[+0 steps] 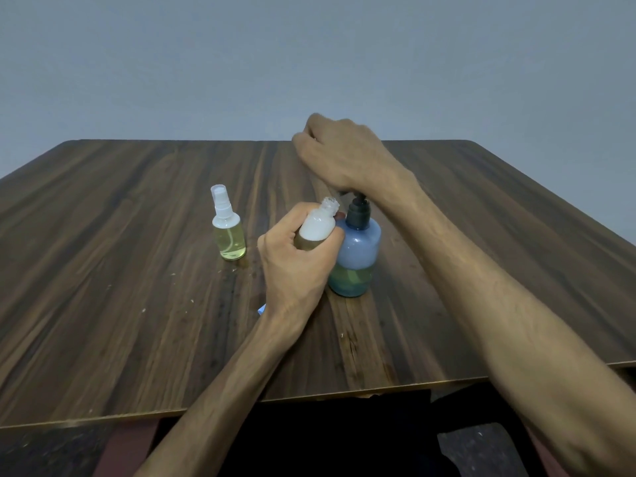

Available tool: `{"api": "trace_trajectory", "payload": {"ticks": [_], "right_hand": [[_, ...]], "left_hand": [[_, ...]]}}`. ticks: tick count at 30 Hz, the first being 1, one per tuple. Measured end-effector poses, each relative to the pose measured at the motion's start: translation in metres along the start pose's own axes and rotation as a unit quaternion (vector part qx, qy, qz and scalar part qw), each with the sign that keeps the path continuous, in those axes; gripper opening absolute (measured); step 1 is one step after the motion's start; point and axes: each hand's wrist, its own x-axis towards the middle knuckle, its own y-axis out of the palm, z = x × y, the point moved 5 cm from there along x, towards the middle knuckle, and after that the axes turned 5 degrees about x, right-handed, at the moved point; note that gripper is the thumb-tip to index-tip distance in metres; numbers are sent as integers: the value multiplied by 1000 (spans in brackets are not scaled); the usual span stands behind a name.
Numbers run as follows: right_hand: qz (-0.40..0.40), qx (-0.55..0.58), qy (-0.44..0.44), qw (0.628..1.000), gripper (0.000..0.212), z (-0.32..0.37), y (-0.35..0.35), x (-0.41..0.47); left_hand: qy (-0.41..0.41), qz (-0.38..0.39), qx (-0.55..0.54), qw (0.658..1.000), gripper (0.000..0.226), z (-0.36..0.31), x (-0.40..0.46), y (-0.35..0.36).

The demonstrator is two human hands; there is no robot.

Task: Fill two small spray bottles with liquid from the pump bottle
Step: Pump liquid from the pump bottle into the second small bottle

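Your left hand (296,259) grips the open spray bottle (318,223), fingers wrapped round it, neck tilted against the pump bottle (356,256) mid-tabletop (120,270). Your right hand (339,156) rests on the pump head; whether its fingers grasp anything is hidden. The capped spray bottle (229,232) stands upright, left.

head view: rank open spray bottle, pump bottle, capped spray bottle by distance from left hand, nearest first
1. Open spray bottle: gripped in the left hand itself.
2. Pump bottle: right beside it, against the fingertips; the right hand is on its pump.
3. Capped spray bottle: standing apart, to the left.
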Motion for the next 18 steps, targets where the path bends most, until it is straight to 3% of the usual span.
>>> {"api": "trace_trajectory", "payload": {"ticks": [9, 14, 18], "right_hand": [[34, 3, 23, 999, 30, -4, 7, -2], [-6, -8, -1, 1000, 29, 0, -2, -2], [43, -12, 17, 999, 29, -2, 9, -1]], "left_hand": [[20, 8, 19, 1000, 9, 0, 1, 0], [27, 6, 7, 1000, 11, 0, 0, 0], [22, 7, 11, 1000, 11, 1, 2, -1]]}}
